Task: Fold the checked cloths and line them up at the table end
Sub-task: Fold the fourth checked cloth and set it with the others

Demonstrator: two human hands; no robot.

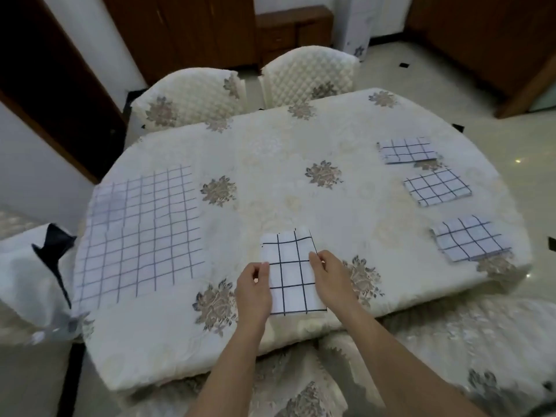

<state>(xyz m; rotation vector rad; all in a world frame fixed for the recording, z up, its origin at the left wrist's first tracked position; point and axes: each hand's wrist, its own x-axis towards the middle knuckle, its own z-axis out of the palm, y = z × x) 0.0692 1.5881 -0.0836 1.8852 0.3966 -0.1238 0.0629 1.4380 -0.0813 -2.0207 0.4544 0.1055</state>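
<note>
A folded white cloth with dark checks lies near the table's front edge. My left hand pinches its left edge and my right hand pinches its right edge. A large checked cloth lies spread flat at the table's left. Three folded checked cloths sit in a row along the right end: the far one, the middle one, the near one.
The oval table wears a cream floral cover. Two quilted chairs stand behind it, another covered chair at the left. Wooden cabinets line the far wall. Tiled floor lies to the right.
</note>
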